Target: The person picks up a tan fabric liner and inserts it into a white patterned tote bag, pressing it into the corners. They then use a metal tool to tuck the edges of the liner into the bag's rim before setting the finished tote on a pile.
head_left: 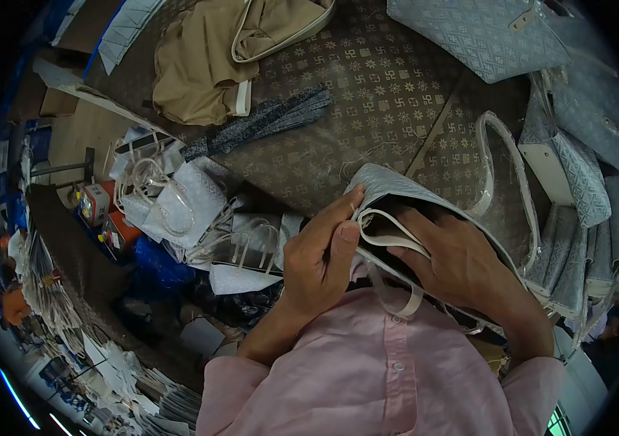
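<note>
A pale grey patterned handbag [404,184] is held against the front of a pink shirt, its dark mouth facing up. My left hand [318,254] is closed on the bag's left end, with the thumb up along the rim. Deep in the mouth, my right hand [462,254] has its fingers around a cream-edged inner part [389,236]; the fingertips are partly hidden inside. A plastic-wrapped handle [485,163] arches up beyond the bag, and another clear-wrapped strap [410,305] hangs down over the shirt.
Beige fabric pieces [204,62] and a dark bundle of strips [273,120] lie on the brown patterned table cover [367,94]. Grey patterned bags [484,43] are heaped at the right. More white bags with wrapped handles [189,203] are piled below the table's left edge.
</note>
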### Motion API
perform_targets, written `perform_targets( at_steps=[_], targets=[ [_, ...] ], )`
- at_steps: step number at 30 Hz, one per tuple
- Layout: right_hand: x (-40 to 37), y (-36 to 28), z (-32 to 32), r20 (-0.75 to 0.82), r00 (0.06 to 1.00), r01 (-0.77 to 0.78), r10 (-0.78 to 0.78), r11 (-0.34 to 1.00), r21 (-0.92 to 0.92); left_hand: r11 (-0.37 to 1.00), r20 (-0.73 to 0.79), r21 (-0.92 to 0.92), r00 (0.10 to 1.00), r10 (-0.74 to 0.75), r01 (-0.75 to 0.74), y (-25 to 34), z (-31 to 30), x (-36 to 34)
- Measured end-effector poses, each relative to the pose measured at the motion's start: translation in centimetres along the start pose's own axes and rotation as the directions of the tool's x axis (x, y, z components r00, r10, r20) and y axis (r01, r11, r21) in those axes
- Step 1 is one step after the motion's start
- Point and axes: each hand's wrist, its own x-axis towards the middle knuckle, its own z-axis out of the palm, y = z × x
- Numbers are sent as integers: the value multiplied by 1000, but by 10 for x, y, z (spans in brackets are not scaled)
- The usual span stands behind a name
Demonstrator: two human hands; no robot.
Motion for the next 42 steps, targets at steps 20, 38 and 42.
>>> perform_targets(
  at_steps=[20, 38, 42],
  targets=[
    [9, -2, 4, -219, 950, 236, -223, 971, 35, 996, 106, 53, 991, -78, 72, 11, 2, -3],
    [7, 2, 21, -329, 851, 281, -410, 884, -374, 988, 99, 145, 992, -74, 59, 19, 3, -3],
    [8, 1, 21, -342, 859, 257, -381, 898, -357, 966, 60, 247, 996, 63, -76, 19, 4, -1]
  ],
)
